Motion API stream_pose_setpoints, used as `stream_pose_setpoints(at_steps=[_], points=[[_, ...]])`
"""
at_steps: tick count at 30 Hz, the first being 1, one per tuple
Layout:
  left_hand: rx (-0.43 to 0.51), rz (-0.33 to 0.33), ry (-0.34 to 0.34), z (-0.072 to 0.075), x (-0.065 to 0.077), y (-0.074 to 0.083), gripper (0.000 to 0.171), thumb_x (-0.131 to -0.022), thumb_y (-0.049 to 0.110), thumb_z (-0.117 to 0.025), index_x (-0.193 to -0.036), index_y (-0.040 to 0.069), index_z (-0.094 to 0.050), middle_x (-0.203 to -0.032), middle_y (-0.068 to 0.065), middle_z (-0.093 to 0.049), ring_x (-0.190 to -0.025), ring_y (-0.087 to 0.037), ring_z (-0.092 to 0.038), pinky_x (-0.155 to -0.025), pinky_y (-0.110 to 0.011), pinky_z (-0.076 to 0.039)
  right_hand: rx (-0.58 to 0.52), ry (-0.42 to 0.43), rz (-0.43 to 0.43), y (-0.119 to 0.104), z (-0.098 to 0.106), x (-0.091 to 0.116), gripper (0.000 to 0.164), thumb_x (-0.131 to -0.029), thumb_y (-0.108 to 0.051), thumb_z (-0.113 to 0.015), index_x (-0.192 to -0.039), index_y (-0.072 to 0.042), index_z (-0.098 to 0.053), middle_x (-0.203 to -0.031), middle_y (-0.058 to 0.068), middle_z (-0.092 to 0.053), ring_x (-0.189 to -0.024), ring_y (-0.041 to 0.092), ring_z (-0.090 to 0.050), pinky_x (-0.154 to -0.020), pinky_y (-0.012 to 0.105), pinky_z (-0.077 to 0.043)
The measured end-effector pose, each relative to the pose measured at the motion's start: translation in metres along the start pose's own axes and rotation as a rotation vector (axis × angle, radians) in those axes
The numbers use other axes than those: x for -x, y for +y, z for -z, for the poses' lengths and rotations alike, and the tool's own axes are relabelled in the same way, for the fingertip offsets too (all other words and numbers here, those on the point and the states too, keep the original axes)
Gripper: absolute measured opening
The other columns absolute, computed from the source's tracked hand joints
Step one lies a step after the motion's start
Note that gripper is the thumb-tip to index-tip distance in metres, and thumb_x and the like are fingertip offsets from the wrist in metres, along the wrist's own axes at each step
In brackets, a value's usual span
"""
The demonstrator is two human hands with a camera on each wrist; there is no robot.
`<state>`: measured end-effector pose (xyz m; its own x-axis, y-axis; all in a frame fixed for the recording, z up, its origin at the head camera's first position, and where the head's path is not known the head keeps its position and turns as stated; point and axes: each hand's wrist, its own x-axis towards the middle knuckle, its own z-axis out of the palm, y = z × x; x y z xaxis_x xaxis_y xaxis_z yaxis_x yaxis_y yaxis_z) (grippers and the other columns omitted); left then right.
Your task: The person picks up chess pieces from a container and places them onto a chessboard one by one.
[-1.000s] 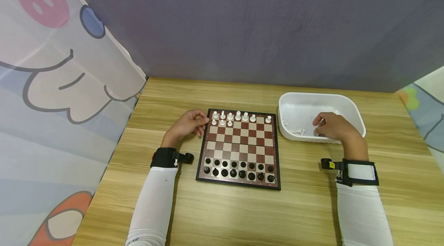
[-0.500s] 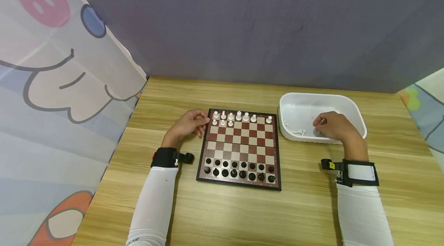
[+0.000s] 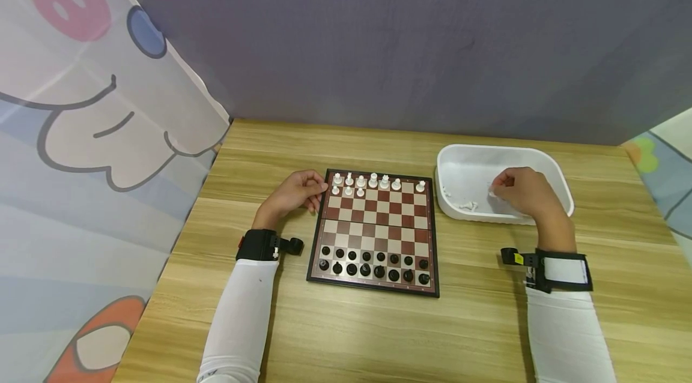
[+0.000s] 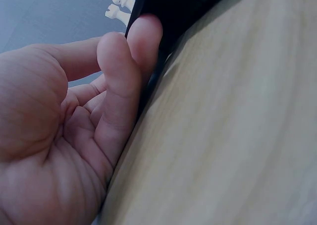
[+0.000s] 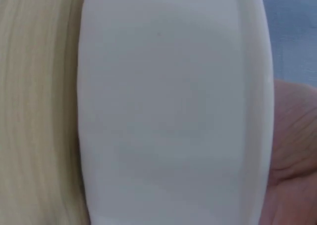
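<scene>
A chessboard [image 3: 373,231] lies on the table, with white chess pieces [image 3: 373,180] along its far side and two rows of black chess pieces [image 3: 365,271] near me. My left hand [image 3: 294,194] holds the board's left edge, thumb at the rim and fingers curled against the side; the left wrist view shows fingertips [image 4: 146,34] on the black edge. Inside the white tray [image 3: 559,182], my right hand [image 3: 523,191] pinches a small white chess piece [image 3: 491,191], mostly covered by the fingers. Its kind is not clear. The tray wall hides those fingers in the right wrist view.
A few white chess pieces [image 3: 468,206] lie loose on the tray floor. The tray stands to the right of the board, with a strip of wooden table [image 3: 373,335] in front. A grey wall panel [image 3: 378,41] rises behind, and a cartoon-printed sheet [image 3: 108,161] hangs at left.
My right hand has risen slightly in the tray, and a white piece now shows at its fingertips. The left hand and the pieces on the board stay as they were.
</scene>
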<state>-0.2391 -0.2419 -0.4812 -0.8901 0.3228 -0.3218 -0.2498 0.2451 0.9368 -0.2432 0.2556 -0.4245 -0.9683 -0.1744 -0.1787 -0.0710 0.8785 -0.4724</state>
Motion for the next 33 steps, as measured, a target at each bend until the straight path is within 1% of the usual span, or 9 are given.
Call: stream_pose_setpoints(at_steps=[4,7,13,18,23,27,30,33], points=[[-0.004,0.005,0.005,0.0,0.001,0.0,0.017,-0.104,0.013,-0.06,-0.114,-0.001,-0.058,-0.078,-0.006,-0.062,-0.06,-0.017,-0.064,-0.054,-0.025,-0.058,0.0,0.055,0.035,-0.007,0.0,0.003,0.019,-0.098,-0.018,-0.066,-0.101,0.0,-0.071,-0.094,0.018,-0.069,-0.081,0.026,-0.058,-0.065,0.03,-0.044],[-0.006,0.005,0.004,0.0,0.002,0.001,0.018,-0.104,0.013,-0.06,-0.115,-0.002,-0.058,-0.078,-0.006,-0.062,-0.06,-0.017,-0.064,-0.054,-0.026,-0.058,-0.009,0.11,0.063,-0.013,0.0,0.005,0.018,-0.098,-0.017,-0.067,-0.101,0.0,-0.071,-0.094,0.019,-0.07,-0.08,0.026,-0.059,-0.065,0.03,-0.044],[-0.004,0.006,-0.002,-0.001,0.004,0.003,0.02,-0.104,0.013,-0.06,-0.116,-0.003,-0.057,-0.079,-0.006,-0.061,-0.06,-0.017,-0.064,-0.054,-0.026,-0.059,-0.039,0.229,0.123,-0.026,-0.002,0.006,0.015,-0.098,-0.017,-0.07,-0.1,-0.002,-0.071,-0.087,0.014,-0.071,-0.072,0.018,-0.056,-0.059,0.026,-0.042],[-0.015,-0.003,-0.003,-0.001,0.003,0.003,0.019,-0.105,0.013,-0.06,-0.116,-0.002,-0.057,-0.078,-0.006,-0.062,-0.06,-0.017,-0.064,-0.054,-0.026,-0.058,-0.071,0.29,0.178,-0.039,-0.005,0.007,0.012,-0.098,-0.015,-0.07,-0.103,-0.004,-0.072,-0.088,0.013,-0.073,-0.071,0.012,-0.057,-0.057,0.022,-0.042],[-0.019,-0.009,-0.003,-0.001,0.003,0.001,0.019,-0.105,0.013,-0.059,-0.115,-0.002,-0.057,-0.078,-0.006,-0.062,-0.06,-0.017,-0.064,-0.054,-0.026,-0.059,-0.096,0.315,0.238,-0.05,-0.011,0.006,0.011,-0.098,-0.013,-0.071,-0.103,-0.005,-0.074,-0.089,0.013,-0.075,-0.071,0.007,-0.057,-0.057,0.018,-0.042],[-0.015,-0.008,-0.005,-0.001,0.003,0.002,0.019,-0.105,0.014,-0.06,-0.115,-0.002,-0.057,-0.078,-0.006,-0.062,-0.06,-0.017,-0.064,-0.054,-0.026,-0.059,-0.1,0.323,0.287,-0.058,-0.016,0.007,0.009,-0.096,-0.011,-0.072,-0.103,-0.007,-0.075,-0.088,0.01,-0.075,-0.073,0.009,-0.057,-0.061,0.015,-0.043],[-0.015,-0.008,-0.007,-0.001,0.002,0.002,0.02,-0.105,0.014,-0.059,-0.116,-0.003,-0.057,-0.078,-0.006,-0.063,-0.06,-0.017,-0.064,-0.054,-0.025,-0.058,-0.104,0.327,0.347,-0.065,-0.019,0.007,0.008,-0.095,-0.008,-0.072,-0.103,-0.007,-0.075,-0.088,0.008,-0.075,-0.075,0.01,-0.058,-0.064,0.014,-0.045],[-0.017,-0.009,-0.009,-0.001,0.002,0.002,0.02,-0.105,0.014,-0.059,-0.116,-0.003,-0.057,-0.078,-0.006,-0.063,-0.06,-0.017,-0.064,-0.054,-0.026,-0.059,-0.108,0.319,0.416,-0.072,-0.023,0.006,0.009,-0.094,-0.006,-0.073,-0.103,-0.007,-0.076,-0.089,0.006,-0.074,-0.077,0.007,-0.059,-0.067,0.016,-0.048]])
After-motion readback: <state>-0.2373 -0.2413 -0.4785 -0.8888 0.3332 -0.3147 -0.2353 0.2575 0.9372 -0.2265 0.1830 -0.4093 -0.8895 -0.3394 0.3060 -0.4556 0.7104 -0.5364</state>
